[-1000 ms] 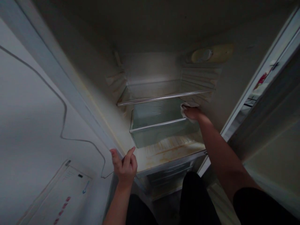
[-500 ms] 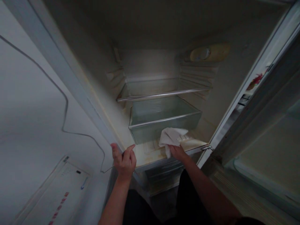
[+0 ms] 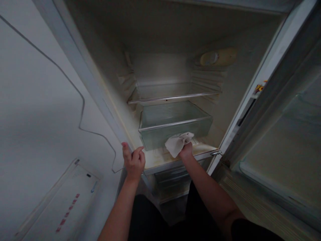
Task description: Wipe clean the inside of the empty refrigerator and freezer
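My right hand (image 3: 186, 151) grips a crumpled white cloth (image 3: 175, 144) low inside an open fridge, just in front of a clear drawer (image 3: 173, 130). The cloth hides part of the drawer's front and of the stained fridge floor (image 3: 157, 158). At the left front edge of the fridge, my left hand (image 3: 134, 162) rests against the frame (image 3: 117, 132), thumb and fingers apart, holding nothing.
Above the drawer sits a glass shelf (image 3: 173, 97). A yellowed lamp cover (image 3: 220, 57) juts from the right wall. The fridge door (image 3: 283, 140) stands open at right. A grey cord (image 3: 82, 100) runs along the left, above a white box (image 3: 67, 204) with red print.
My right hand has shifted the cloth slightly left and up, and the cloth's folds have changed. My left hand stays at the frame. The camera view has turned a little.
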A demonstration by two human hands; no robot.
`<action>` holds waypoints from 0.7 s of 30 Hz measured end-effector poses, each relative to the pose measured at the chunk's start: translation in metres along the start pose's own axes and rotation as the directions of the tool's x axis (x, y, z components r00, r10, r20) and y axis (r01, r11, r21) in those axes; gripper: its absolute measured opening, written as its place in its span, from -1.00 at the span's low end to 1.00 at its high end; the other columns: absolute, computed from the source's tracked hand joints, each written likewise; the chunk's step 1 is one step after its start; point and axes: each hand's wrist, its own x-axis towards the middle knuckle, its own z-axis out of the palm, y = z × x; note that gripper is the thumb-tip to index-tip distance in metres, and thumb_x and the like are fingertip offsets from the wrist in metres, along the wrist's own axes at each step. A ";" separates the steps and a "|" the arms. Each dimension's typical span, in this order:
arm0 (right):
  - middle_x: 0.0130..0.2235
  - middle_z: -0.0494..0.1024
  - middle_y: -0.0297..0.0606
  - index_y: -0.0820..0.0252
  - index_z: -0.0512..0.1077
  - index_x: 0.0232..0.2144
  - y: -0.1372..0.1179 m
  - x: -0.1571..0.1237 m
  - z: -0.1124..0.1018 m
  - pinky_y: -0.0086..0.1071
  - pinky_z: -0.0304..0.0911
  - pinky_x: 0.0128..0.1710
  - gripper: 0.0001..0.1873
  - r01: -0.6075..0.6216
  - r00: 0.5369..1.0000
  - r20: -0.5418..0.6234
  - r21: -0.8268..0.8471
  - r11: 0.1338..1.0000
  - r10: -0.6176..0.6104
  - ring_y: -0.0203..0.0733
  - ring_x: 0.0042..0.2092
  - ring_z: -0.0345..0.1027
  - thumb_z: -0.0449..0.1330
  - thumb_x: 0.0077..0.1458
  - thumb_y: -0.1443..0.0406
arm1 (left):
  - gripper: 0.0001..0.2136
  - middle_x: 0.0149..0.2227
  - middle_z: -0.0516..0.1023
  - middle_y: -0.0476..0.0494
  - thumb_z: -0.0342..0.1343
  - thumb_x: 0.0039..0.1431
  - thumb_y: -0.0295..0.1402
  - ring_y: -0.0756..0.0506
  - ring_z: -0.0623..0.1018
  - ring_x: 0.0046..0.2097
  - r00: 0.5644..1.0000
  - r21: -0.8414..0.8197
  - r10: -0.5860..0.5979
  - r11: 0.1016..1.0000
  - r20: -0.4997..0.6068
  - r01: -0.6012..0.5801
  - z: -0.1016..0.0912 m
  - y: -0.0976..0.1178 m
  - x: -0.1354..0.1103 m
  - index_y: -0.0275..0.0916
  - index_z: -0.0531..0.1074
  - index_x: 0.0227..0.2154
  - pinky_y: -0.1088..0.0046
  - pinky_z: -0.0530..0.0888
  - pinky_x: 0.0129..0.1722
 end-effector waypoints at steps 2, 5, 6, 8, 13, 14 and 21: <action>-0.43 0.60 -0.19 0.14 0.51 -0.38 0.005 -0.012 -0.002 -0.16 0.40 0.00 -0.54 -0.033 0.999 0.011 0.207 0.978 0.031 -0.04 -0.16 0.55 -0.05 0.14 -0.01 | -0.79 0.47 -0.09 -0.30 0.12 0.17 -0.52 -0.31 0.01 0.47 0.999 0.005 -0.016 1.000 0.037 0.016 -0.009 0.010 0.006 -0.23 0.54 -0.16 0.06 0.26 0.35; -0.45 0.60 -0.31 0.10 0.47 -0.46 0.012 -0.037 -0.008 -0.23 0.41 0.02 -0.77 -0.096 0.995 0.028 0.457 0.884 0.093 -0.13 -0.22 0.55 0.07 0.06 0.16 | -0.68 0.43 0.03 -0.38 0.15 0.18 -0.47 -0.37 -0.05 0.47 0.999 -0.003 -0.007 1.000 0.042 0.007 -0.028 0.036 0.015 -0.23 0.43 0.01 -0.14 0.07 0.40; -0.43 0.61 -0.34 0.10 0.47 -0.46 0.013 -0.047 -0.012 -0.24 0.41 0.03 -0.81 -0.113 0.993 0.036 0.502 0.857 0.110 -0.16 -0.23 0.55 0.09 0.03 0.20 | -0.62 0.41 0.11 -0.39 0.18 0.17 -0.45 -0.39 -0.06 0.47 1.000 -0.015 -0.003 1.000 0.018 0.004 -0.034 0.047 0.019 -0.22 0.38 0.07 -0.20 0.03 0.40; -0.40 0.62 -0.36 0.10 0.48 -0.45 0.011 -0.070 -0.019 -0.26 0.42 0.02 -0.85 -0.140 0.989 0.036 0.530 0.836 0.143 -0.18 -0.23 0.55 0.10 -0.02 0.25 | -0.53 0.32 0.30 -0.36 0.20 0.17 -0.42 -0.39 0.03 0.45 1.000 -0.039 0.015 0.999 0.002 -0.015 -0.044 0.069 0.024 -0.20 0.29 0.14 -0.27 0.01 0.37; -0.40 0.63 -0.36 0.09 0.50 -0.45 -0.005 -0.128 -0.032 -0.23 0.45 0.00 -0.84 -0.165 0.972 -0.079 0.448 0.879 0.223 -0.14 -0.23 0.56 0.12 -0.05 0.24 | -0.62 0.13 0.55 -0.26 0.20 0.17 -0.39 -0.33 0.37 0.31 0.959 -0.065 0.229 0.973 0.167 -0.221 -0.047 0.111 0.035 -0.19 0.37 0.07 -0.15 0.06 0.37; -0.39 0.63 -0.35 0.09 0.50 -0.45 -0.007 -0.138 -0.033 -0.21 0.45 0.00 -0.84 -0.179 0.967 -0.088 0.426 0.887 0.238 -0.11 -0.20 0.56 0.13 -0.06 0.22 | -0.66 0.06 0.60 -0.22 0.19 0.18 -0.39 -0.30 0.45 0.25 0.942 -0.070 0.267 0.964 0.202 -0.258 -0.047 0.117 0.036 -0.19 0.40 0.02 -0.11 0.07 0.37; -0.33 0.64 -0.21 0.08 0.47 -0.49 -0.015 -0.184 -0.034 -0.01 0.42 0.04 -0.76 -0.237 0.967 -0.026 0.278 0.931 0.254 0.12 -0.01 0.51 0.20 -0.16 0.07 | -0.96 -0.36 0.64 -0.02 0.19 0.18 -0.40 -0.14 0.66 -0.15 0.946 -0.038 0.253 0.967 0.202 -0.251 -0.056 0.145 0.024 -0.19 0.49 -0.30 0.17 0.29 0.17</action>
